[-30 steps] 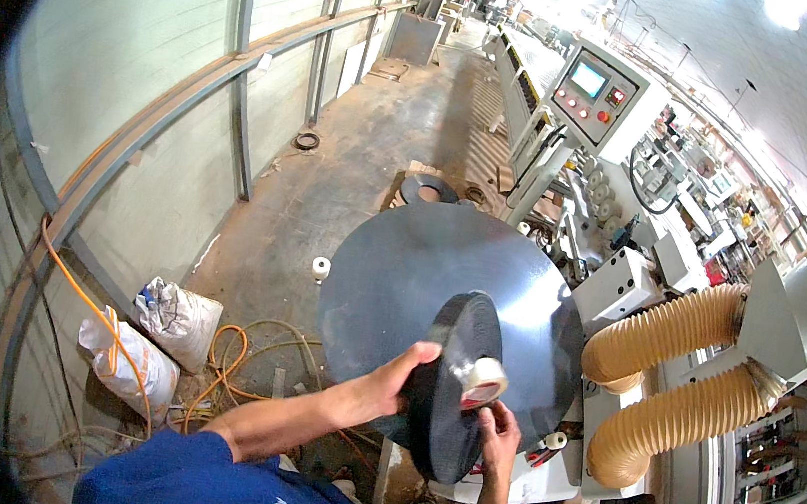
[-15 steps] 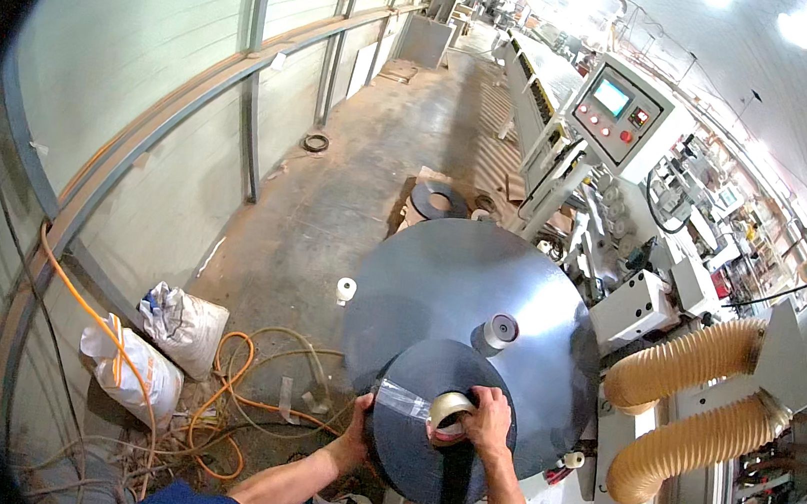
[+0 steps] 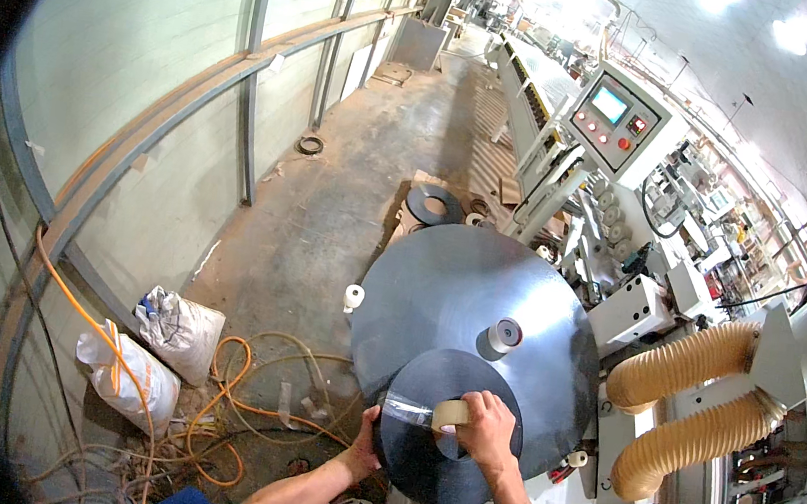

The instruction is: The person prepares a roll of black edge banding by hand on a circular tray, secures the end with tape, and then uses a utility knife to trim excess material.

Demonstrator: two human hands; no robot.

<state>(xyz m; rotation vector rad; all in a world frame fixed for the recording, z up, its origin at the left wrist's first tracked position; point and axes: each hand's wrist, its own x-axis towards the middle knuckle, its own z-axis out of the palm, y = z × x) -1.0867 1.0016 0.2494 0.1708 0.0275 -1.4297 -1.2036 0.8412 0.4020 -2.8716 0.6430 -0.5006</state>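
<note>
A dark coil of edge banding lies in front of me, overlapping the near part of a large grey round turntable. My left hand grips the coil's left rim, its fingers partly hidden beneath. In my right hand is a cream roll of tape, held over the coil's centre hole. A shiny clear strip of tape stretches across the coil's face from the left rim toward the roll. Another tape roll, pale with a dark core, rests on the turntable beyond the coil.
Two ribbed tan hoses and a machine with a control panel stand at the right. A small white roll is at the turntable's left edge. White sacks and a tangled orange hose lie on the left floor.
My right hand has turned the tape roll, so its outer side shows rather than its opening. The left hand stays on the coil's rim. The whole view has shifted slightly.
</note>
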